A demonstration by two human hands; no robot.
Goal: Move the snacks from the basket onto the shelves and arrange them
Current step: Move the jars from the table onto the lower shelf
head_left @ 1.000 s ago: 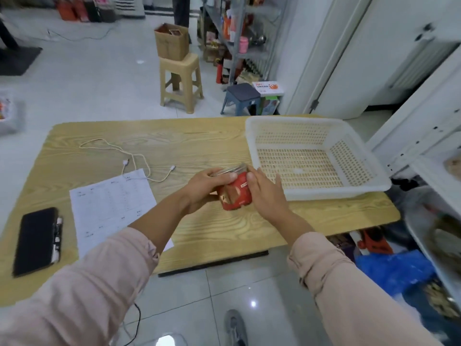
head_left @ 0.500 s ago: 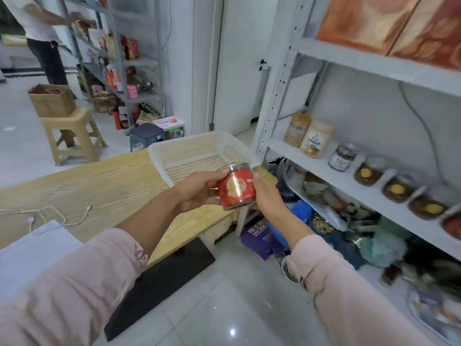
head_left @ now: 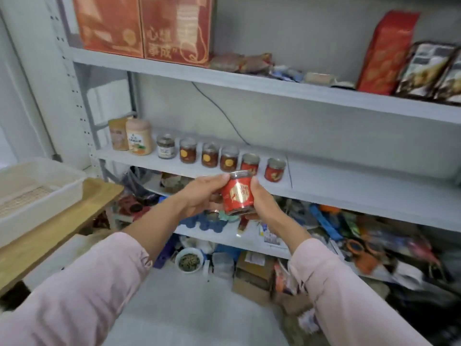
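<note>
Since a second ago the person has turned away from the worktop [head_left: 57,221], and the head view now faces the shelves, with the red jar [head_left: 237,193] carried from over the wood up to the front of the middle shelf [head_left: 349,181].

In the head view, the one view given, the left hand [head_left: 199,196] and the right hand [head_left: 262,198] each have their grip clamped on the red jar, one on each side, fingertips near its lid. The jar is in the air, just in front of the shelf edge and below a row of small jars. The white basket [head_left: 37,186] sits on the worktop at the left and looks empty, so this is likely the last snack.

To place it well, I would lift it over the shelf lip and set it upright on the bare stretch just right of the two matching red jars [head_left: 262,168], label outward, keeping the row's spacing. One hand should let go only once the base sits flat.

The jar is a short cylinder with a glossy red and gold label, a clear band at the bottom and a silvery lid; it looks smooth and may slip. The shelf is flat painted grey metal. The basket is perforated white plastic, and the worktop shows pale wood grain.
</note>
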